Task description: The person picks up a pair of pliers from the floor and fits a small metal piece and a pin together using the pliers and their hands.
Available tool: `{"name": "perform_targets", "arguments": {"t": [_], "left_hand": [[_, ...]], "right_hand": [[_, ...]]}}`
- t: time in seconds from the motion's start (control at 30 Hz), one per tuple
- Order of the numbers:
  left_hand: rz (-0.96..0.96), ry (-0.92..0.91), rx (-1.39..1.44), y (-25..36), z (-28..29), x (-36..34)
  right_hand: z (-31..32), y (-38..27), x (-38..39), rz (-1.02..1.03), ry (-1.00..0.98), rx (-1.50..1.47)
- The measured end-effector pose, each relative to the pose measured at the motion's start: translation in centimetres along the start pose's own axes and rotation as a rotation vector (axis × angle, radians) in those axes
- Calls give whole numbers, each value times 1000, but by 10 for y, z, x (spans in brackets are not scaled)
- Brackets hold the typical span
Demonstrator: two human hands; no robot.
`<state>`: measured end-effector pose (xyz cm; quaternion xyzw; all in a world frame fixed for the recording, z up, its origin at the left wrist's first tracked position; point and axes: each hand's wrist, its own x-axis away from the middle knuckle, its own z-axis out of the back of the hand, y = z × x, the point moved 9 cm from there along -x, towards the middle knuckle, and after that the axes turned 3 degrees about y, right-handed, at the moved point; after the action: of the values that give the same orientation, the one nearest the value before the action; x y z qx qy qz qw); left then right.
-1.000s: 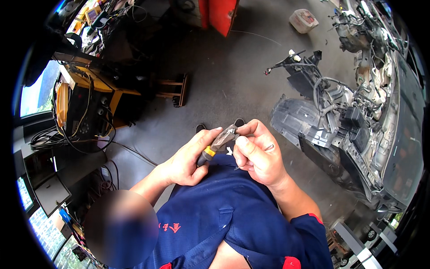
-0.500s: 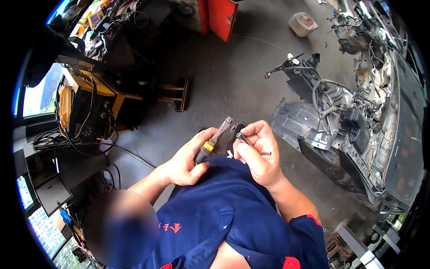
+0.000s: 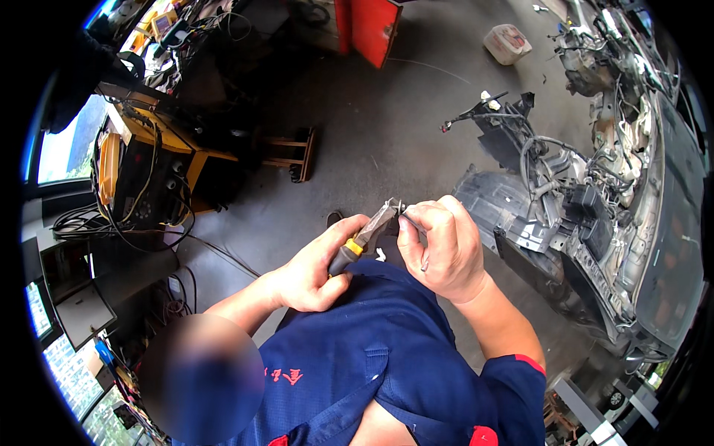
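My left hand point(image 3: 316, 273) is wrapped round the grey-and-yellow handle of a pair of pliers point(image 3: 378, 226), whose metal jaws point up and to the right. At the jaw tips sits a small shiny metal piece point(image 3: 402, 207), right beside my right fingertips. My right hand point(image 3: 451, 253) is closed in a pinch round a thin dark metal rod; its bright end point(image 3: 425, 264) pokes out below the fingers. Whether the rod and the small piece are one part, I cannot tell. Both hands are in front of my dark blue shirt point(image 3: 335, 334).
On the right stands a stripped car front point(image 3: 595, 201) with loose wiring and dark panels. A whitish jug point(image 3: 507, 44) lies farther off on the floor. To the left are a yellow-and-black machine point(image 3: 141, 171) with cables and a low wheeled frame point(image 3: 301, 156). A red panel point(image 3: 375, 33) stands far ahead.
My right hand has turned and brought its metal rod up against the jaw tips. The pliers have shifted slightly right, and their jaws now meet the small metal piece.
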<state>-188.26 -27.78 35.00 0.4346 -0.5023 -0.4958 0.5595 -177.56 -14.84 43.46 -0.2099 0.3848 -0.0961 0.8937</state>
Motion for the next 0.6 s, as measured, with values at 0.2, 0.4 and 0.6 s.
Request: {"name": "perform_targets", "arguments": {"t": [0.2, 0.4, 0.6], "left_hand": [[-17, 24, 15, 5, 3, 0], [-83, 34, -76, 14, 10, -5], [-125, 67, -3, 12, 11, -4]], "right_hand": [[3, 6, -14, -115, -109, -212], [-6, 8, -10, -127, -71, -300], [-11, 5, -3, -182, -2, -251]]}}
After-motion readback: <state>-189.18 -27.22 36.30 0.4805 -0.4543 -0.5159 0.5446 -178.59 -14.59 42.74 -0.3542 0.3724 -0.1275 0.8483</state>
